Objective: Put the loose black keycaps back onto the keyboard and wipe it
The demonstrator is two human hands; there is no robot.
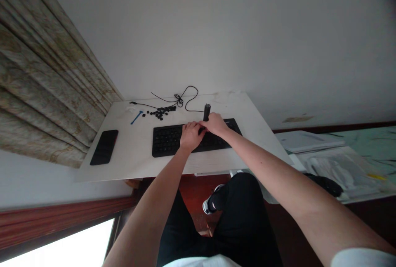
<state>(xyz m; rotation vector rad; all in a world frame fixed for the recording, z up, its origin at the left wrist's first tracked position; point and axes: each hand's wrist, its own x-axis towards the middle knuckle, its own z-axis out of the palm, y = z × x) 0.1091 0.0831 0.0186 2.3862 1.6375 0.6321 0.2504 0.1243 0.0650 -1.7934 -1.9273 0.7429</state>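
Note:
A black keyboard (167,140) lies along the front part of the white table. My right hand (215,123) is closed around a dark, narrow stick-like tool (207,111), with a rough, brush-like upper end rising above the fingers. Its lower end is hidden by the hands. Beside it, my left hand (191,135) lies on the middle of the keyboard, fingers bent over the keys and thumb reaching towards the right hand; no held object shows. Several loose black keycaps (161,112) are scattered behind the keyboard, with a blue tool (136,117) to their left.
A black phone (104,147) lies at the left of the white table (130,164). The black cable (192,87) loops near the wall. A patterned curtain (46,77) hangs at left. Papers and plastic-wrapped things (334,164) lie beyond the table's right edge.

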